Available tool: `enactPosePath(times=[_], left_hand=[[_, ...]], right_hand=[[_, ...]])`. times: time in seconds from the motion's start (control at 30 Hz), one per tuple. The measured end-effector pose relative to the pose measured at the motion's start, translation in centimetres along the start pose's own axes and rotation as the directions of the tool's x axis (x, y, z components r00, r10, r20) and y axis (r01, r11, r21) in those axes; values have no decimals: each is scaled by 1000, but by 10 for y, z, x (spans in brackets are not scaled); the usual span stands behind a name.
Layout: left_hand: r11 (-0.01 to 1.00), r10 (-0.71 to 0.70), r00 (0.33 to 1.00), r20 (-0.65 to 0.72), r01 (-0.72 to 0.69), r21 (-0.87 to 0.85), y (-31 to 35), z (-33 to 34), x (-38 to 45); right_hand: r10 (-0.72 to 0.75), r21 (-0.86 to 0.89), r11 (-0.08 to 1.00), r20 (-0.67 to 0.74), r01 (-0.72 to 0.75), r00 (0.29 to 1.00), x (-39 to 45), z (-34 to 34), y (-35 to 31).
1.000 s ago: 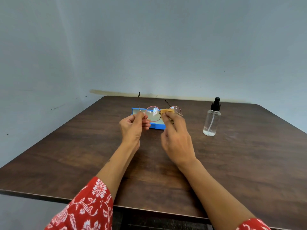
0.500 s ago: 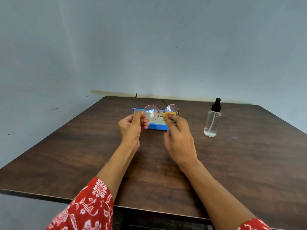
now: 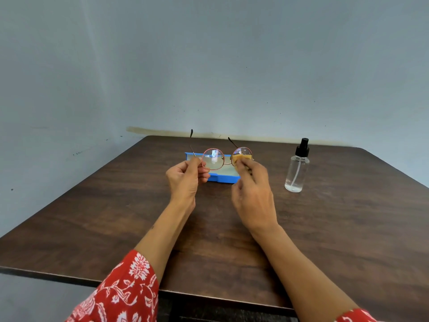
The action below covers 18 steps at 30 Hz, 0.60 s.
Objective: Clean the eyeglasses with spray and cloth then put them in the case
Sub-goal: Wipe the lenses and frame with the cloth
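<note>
Round eyeglasses (image 3: 213, 159) with a thin reddish-gold frame hang above the table, their temples pointing away from me. My left hand (image 3: 186, 180) pinches the frame at its left hinge. My right hand (image 3: 253, 194) presses a small yellow cloth (image 3: 239, 157) against the right lens, covering its lower half. Behind the glasses an open blue case (image 3: 222, 178) with a pale lining lies on the table. A clear spray bottle (image 3: 297, 168) with a black pump top stands upright to the right of my right hand.
The dark wooden table (image 3: 336, 228) stands in a corner of pale blue-grey walls. Its near edge runs below my forearms. My sleeves are red with a white floral print.
The glasses have turned a little so both lenses face me more squarely. The cloth has shifted from the bridge onto the right lens, with my right hand moving slightly right.
</note>
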<state>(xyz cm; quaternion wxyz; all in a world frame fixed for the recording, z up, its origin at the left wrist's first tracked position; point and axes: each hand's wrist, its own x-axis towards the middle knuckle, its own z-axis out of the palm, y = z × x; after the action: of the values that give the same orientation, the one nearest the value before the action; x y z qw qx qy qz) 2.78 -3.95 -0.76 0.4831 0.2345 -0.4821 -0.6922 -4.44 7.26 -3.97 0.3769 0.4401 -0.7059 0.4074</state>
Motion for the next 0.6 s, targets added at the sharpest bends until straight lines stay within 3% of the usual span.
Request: enactPosePath(times=[0.13, 0.4, 0.6], left_hand=[[1000, -3, 1000, 28, 3, 24, -1, 2, -1], [999, 12, 999, 40, -14, 38, -3, 1, -1], [998, 4, 999, 33, -6, 57, -2, 1, -2]], right_hand=[[150, -10, 988, -71, -151, 986, 3, -7, 10], [-147, -59, 987, 59, 150, 987, 2, 2, -4], [103, -92, 990, -35, -105, 994, 2, -3, 12]])
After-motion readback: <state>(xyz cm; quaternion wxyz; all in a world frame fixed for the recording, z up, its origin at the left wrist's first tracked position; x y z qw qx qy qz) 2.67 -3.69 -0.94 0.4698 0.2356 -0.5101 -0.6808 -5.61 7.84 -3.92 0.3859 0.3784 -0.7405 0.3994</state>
